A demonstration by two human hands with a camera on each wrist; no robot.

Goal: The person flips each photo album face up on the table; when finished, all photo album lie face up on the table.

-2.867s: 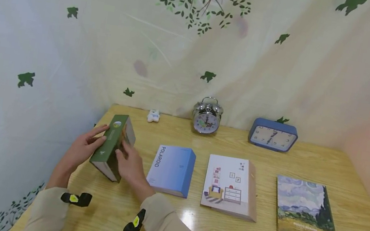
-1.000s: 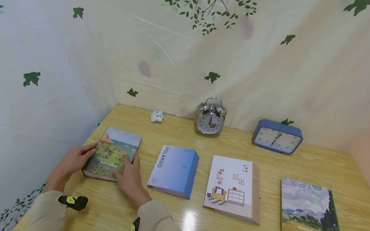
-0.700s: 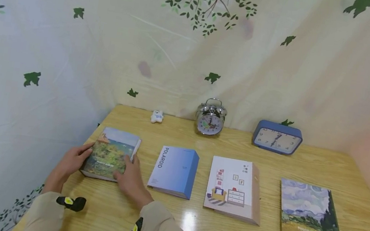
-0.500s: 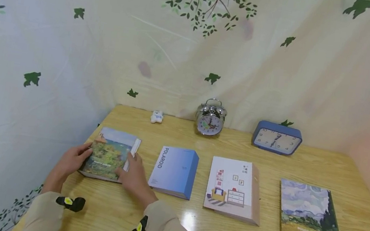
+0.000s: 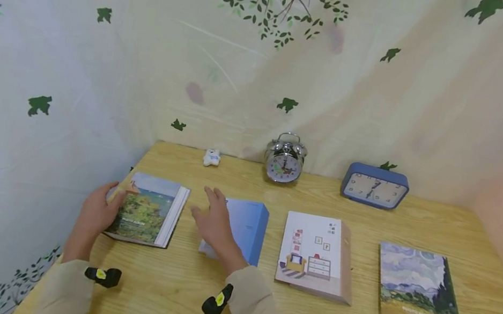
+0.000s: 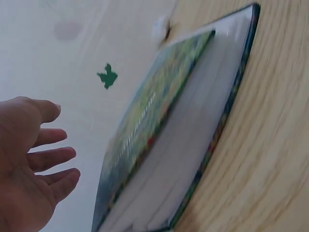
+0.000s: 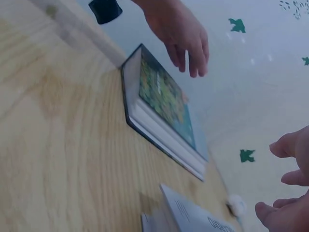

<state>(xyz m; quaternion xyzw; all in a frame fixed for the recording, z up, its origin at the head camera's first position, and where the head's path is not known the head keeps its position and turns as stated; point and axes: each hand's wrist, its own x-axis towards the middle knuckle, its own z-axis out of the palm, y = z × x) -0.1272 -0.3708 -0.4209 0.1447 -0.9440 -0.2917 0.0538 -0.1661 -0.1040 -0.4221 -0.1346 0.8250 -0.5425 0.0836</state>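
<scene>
A thick photo album (image 5: 142,214) with a painted landscape cover lies on the table at the left, its page edges facing right and its top cover shifted left over the pages. My left hand (image 5: 98,210) is at the album's left edge; in the left wrist view its fingers (image 6: 57,159) are spread and apart from the cover. My right hand (image 5: 216,228) is over the left part of a blue album (image 5: 248,227) marked POLAROID, hiding most of its lettering. In the right wrist view the right fingers (image 7: 289,179) are loosely bent around nothing.
Farther right lie a white album (image 5: 312,242) with a furniture drawing and a thinner painted photo album (image 5: 421,296). Along the back stand a small white bear figure (image 5: 212,157), a silver alarm clock (image 5: 284,164) and a blue clock (image 5: 375,186). A printed curtain (image 5: 245,69) hangs behind.
The green-spined album has gone from standing tilted to lying flat, cover up. My right hand has let go of it and moved right, over the blue album. My left hand has loosened.
</scene>
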